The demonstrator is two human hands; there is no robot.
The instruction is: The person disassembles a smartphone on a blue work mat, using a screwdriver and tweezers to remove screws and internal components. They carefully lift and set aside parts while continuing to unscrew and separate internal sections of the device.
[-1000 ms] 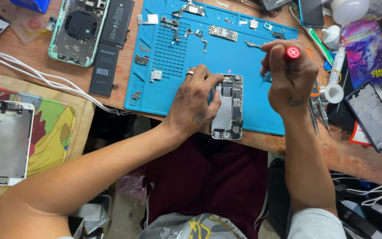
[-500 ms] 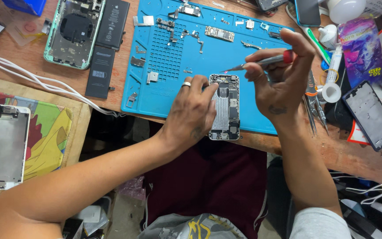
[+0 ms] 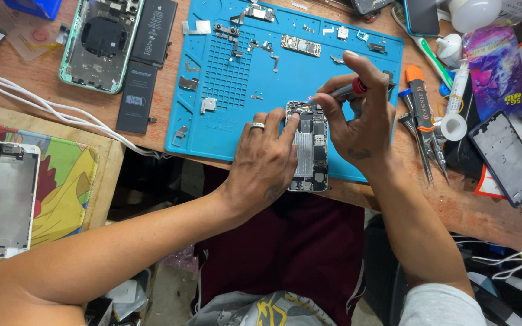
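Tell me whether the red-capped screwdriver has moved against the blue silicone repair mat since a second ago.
Yes. The red-capped screwdriver has tipped from upright to nearly flat, its tip now over the top of the opened phone on the blue mat.

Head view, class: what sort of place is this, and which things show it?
Most likely a phone repair bench: an opened phone lies on a blue repair mat strewn with small parts, the right hand holds a screwdriver, and loose batteries lie nearby.

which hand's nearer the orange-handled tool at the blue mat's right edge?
Right. The right hand, holding a red-collared screwdriver, sits just left of the orange-handled tool; the left hand rests farther left on the opened phone.
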